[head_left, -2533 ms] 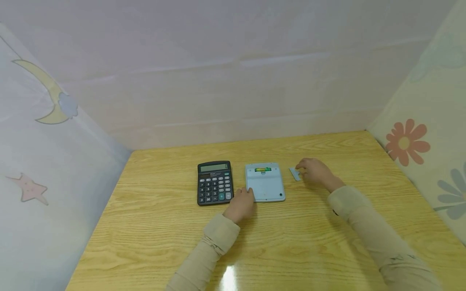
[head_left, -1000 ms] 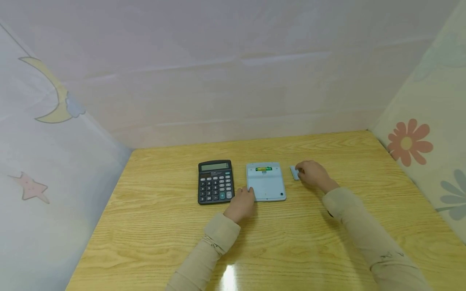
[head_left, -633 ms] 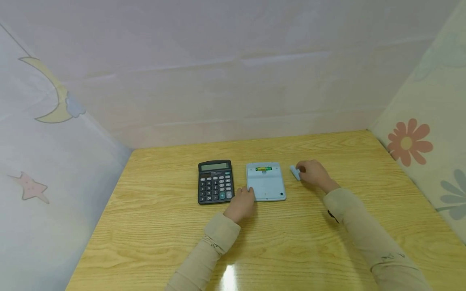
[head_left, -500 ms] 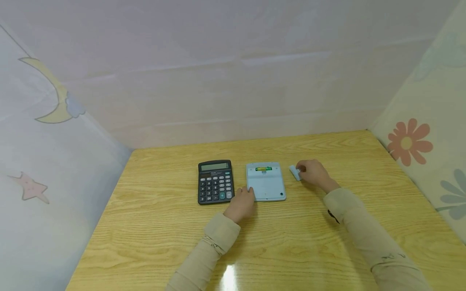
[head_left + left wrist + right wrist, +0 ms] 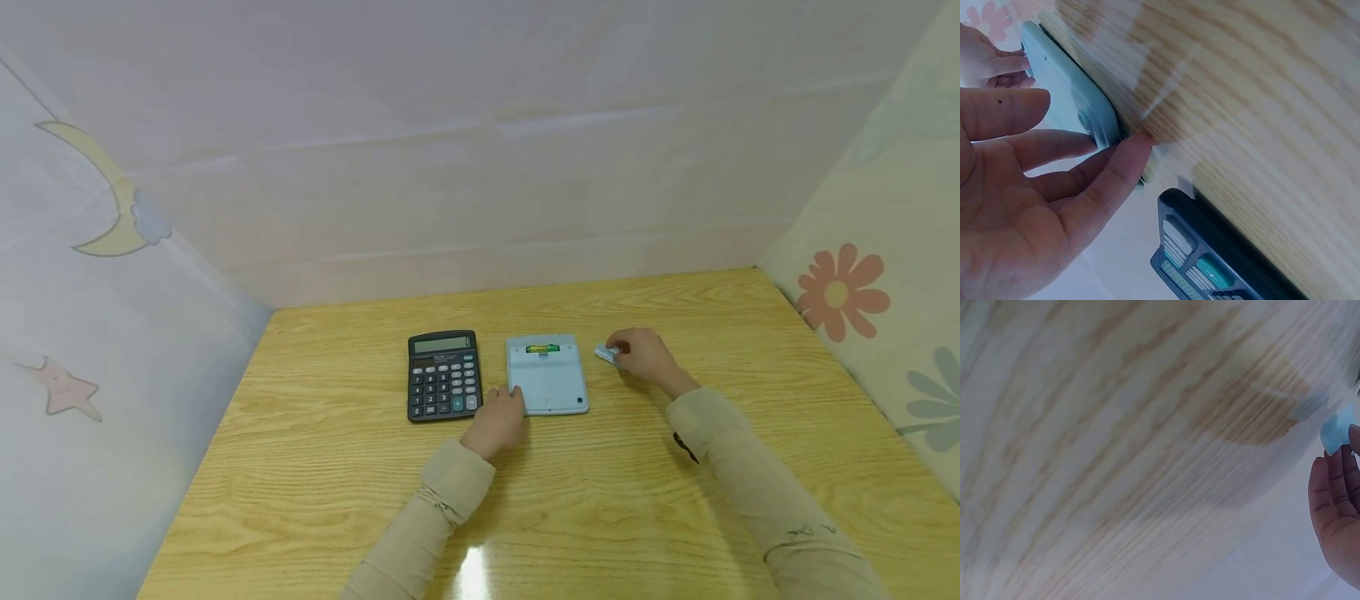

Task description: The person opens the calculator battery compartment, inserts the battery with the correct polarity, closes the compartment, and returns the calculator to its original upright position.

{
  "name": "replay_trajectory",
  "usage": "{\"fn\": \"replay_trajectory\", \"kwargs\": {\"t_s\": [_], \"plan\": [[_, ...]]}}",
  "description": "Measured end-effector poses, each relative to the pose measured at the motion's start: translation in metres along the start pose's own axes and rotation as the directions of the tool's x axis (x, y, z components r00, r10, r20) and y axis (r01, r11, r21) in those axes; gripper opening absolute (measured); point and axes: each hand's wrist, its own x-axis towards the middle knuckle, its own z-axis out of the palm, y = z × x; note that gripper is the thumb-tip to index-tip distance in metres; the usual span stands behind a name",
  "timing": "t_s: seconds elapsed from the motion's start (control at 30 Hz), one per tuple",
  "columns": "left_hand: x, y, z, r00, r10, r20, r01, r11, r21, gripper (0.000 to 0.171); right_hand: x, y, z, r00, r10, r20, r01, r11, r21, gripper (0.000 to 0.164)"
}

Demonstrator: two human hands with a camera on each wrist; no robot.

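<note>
A light blue calculator [image 5: 553, 387] lies face down, its battery slot uncovered with a green-and-yellow battery [image 5: 543, 348] inside. My left hand [image 5: 497, 419] is at its near left corner. In the left wrist view, the fairly straight fingers [image 5: 1129, 159] touch or nearly touch the calculator's edge [image 5: 1094, 109], while the thumb stays apart. To the right, my right hand [image 5: 647, 358] pinches the small light blue battery cover [image 5: 606, 354], tilted just above the table. In the right wrist view the cover [image 5: 1337, 430] sits between thumb and fingers, partly cut off by the frame.
A black calculator [image 5: 444, 379] lies face up left of the blue one, close by my left hand. Wood-grain table [image 5: 315, 467] surrounds them. Pale cloth walls stand behind and at both sides, printed with a moon [image 5: 112, 200] and a flower [image 5: 842, 292].
My right hand has picked up the battery cover from the table and turned it, so it now lies more crosswise. My left hand and both calculators stay put.
</note>
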Motion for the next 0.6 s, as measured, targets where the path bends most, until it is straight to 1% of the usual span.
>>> {"fn": "replay_trajectory", "kwargs": {"t_s": [0.2,0.43,0.6], "plan": [[0.0002,-0.0004,0.0009,1.000,0.001,-0.008,-0.001,1.000,-0.002,0.050,-0.0004,-0.0038,0.0005,1.000,0.017,-0.011,-0.017,1.000,-0.003,0.018],[-0.0005,-0.0007,0.0010,1.000,0.005,-0.009,-0.005,1.000,-0.005,0.050,-0.0008,-0.0049,0.0007,1.000,0.007,-0.025,-0.007,1.000,0.004,0.018],[-0.0012,-0.0005,0.0001,1.000,0.010,-0.014,-0.010,1.000,0.006,0.050,-0.0015,-0.0061,0.0010,0.999,0.005,-0.038,-0.005,1.000,-0.012,0.022]]}}
